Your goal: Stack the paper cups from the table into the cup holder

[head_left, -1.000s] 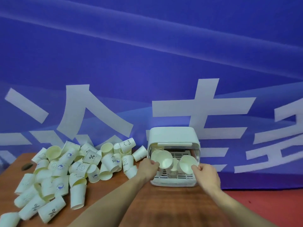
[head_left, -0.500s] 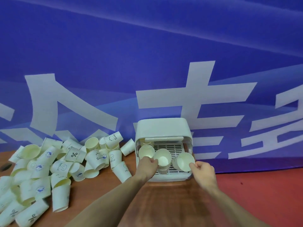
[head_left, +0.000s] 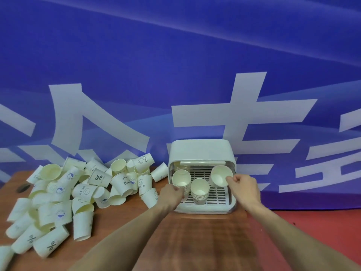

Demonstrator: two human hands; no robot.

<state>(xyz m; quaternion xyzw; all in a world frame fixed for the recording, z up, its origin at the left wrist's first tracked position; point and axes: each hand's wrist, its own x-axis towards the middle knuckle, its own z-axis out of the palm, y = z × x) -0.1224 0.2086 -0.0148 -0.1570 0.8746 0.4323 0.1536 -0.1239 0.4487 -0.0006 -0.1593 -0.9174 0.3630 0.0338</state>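
A white box-shaped cup holder [head_left: 202, 151] with a slatted tray stands on the brown table, its front open toward me. My left hand [head_left: 172, 194] grips a stack of cups [head_left: 181, 179] at the tray's left. A second stack of cups [head_left: 199, 190] stands free in the tray's middle. My right hand [head_left: 244, 187] pinches the rim of a single cup [head_left: 219, 176], held tilted with its mouth toward me over the tray's right side. A big pile of loose paper cups [head_left: 78, 192] lies on the table to the left.
The wooden table [head_left: 195, 241] ends at the right, where red floor [head_left: 322, 227] shows. A blue banner with large white characters [head_left: 175, 75] hangs right behind the holder and the pile. A dark hole [head_left: 23, 187] marks the table's far left.
My right hand has lifted its cup higher and farther back over the tray. My left hand stays on the left stack. The view has shifted a little.
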